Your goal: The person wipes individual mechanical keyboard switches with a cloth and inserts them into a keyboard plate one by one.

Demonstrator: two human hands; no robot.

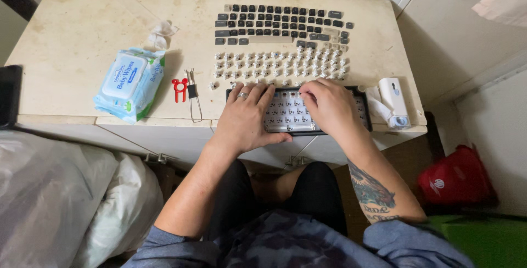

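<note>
I start with the cream worktop [77, 43], stained and scuffed, which carries everything. On its near edge, in front of me, lies the black keyboard frame [359, 109] with its caps stripped and pale switches still seated in the plate. I judge it rigid and moderately heavy for its size, so it should sit firm under a bracing palm; the safe hold is on the outer rim, not on the plate.

My left hand [244, 119] lies flat over the frame's left end, fingers spread, pressing rather than clasping anything. My right hand [326, 106] is curled over the middle of the plate, fingertips pinched down at one switch; I cannot tell whether it has the switch gripped or is only touching it.

Left of the frame, well apart, sits a blue wipes pack [130, 83], soft and yielding, with a crumpled tissue [162, 33] beyond it. At the right end, just beside the frame, stands a small white device [393, 102].

Behind the frame, dark keycaps [280, 23] are laid out in rows, and nearer, pulled white switches [280, 65]. I judge both light, hard and easily scattered; switch pins likely bend, so grip by the housing sides.

Smallest: a wire puller [192, 95] and a red puller [179, 88], touching or nearly so.
</note>
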